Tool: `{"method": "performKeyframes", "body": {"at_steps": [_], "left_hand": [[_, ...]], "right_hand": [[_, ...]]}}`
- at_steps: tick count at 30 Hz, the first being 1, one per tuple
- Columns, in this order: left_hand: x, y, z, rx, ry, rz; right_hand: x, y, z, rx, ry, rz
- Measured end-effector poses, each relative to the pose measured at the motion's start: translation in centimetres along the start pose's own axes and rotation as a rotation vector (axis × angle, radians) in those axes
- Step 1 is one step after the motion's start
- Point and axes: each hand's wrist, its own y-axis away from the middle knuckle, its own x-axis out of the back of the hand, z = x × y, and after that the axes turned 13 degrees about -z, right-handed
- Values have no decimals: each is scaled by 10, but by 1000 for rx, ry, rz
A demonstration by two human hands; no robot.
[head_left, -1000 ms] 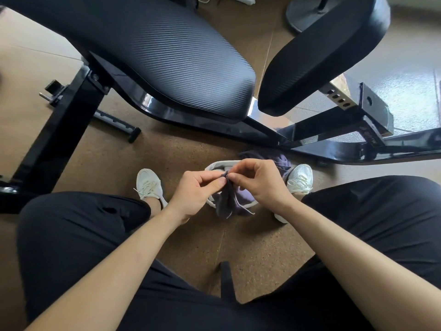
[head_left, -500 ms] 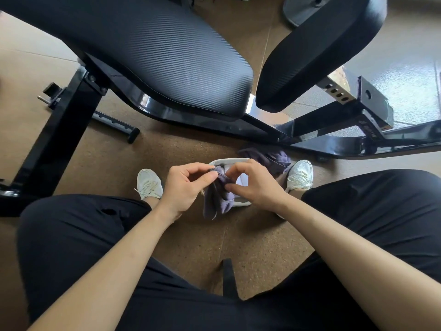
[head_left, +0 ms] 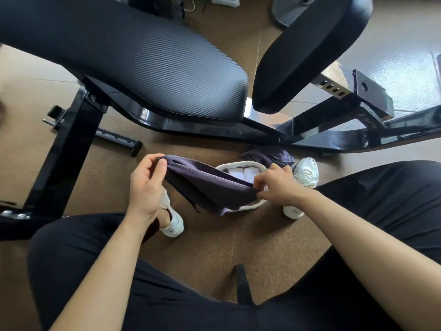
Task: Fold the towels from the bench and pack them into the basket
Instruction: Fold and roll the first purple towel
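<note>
- A dark purple towel [head_left: 207,185] is held stretched in the air, its top edge running from upper left to lower right, so that the long axis is laid across the view between the two hands.
- The rest of the cloth is seen hanging below that edge, draped in front of and partly over the basket [head_left: 241,206].
- The left corner is pinched by the left hand [head_left: 146,187], with thumb and fingers closed on the hem; the right corner is pinched in the same way by the right hand [head_left: 278,185], its fingers curled shut on the cloth.
- The towel lies between the fingers, not beside them: each hand is at one end of the edge, and neither is nearer the middle.
- The fold is judged to turn on this line, as one corner would need to be brought across to the other along the stretched edge.
- The basket is set on the floor just beyond the right hand, and white folded towels [head_left: 243,174] are packed upright inside it.
- A second purple towel [head_left: 269,156] is left crumpled on the floor at the far side of the basket, touching its rim.
- The black padded bench [head_left: 148,65] is seen farther off, with nothing on its pads.
</note>
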Motion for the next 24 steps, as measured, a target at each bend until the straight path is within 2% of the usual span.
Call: {"method": "performKeyframes", "body": {"at_steps": [7,12,18,21,24], "left_hand": [[19,-4,-4,8,-325,8],[33,-5,-12,38,-536,-62],[29,-12,-19,127,-563,23],[29,-14,-22,163,-543,39],[27,-15,-21,157,-573,59]], "right_hand": [[12,5,13,-91,93,211],[25,10,23,-130,23,343],[41,14,21,-52,-354,408],[43,15,22,-12,-384,434],[45,15,24,-9,-292,451]]}}
